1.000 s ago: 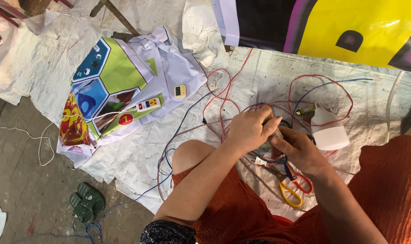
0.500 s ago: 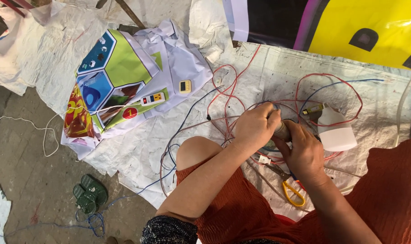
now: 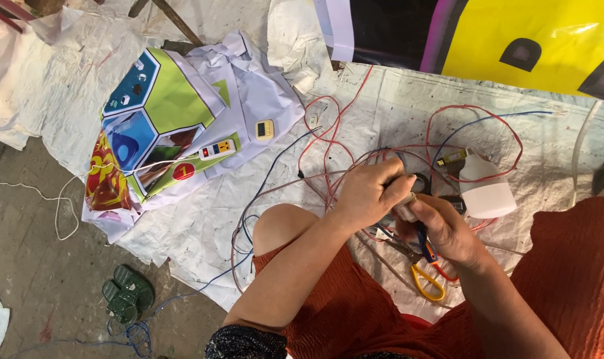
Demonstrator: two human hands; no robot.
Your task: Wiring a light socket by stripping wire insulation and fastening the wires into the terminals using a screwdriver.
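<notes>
On white tarp (image 3: 408, 100), tangled wires (image 3: 328, 133)

Tangled wires (image 3: 328, 143) and a white bottle (image 3: 488, 189) crowd the hands (image 3: 408, 209); bare sheet (image 3: 202, 226) lies open leftward

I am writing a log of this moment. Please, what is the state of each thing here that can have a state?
Left hand: fingers closed around a small pale part.
Right hand: fingers touching the same part from below.
Scissors: lying on the sheet, yellow handles; blades hidden.
Wires: loose, tangled on the sheet.
White bulb-like housing: lying on its side.
Green sandals: lying together on the ground.
</notes>
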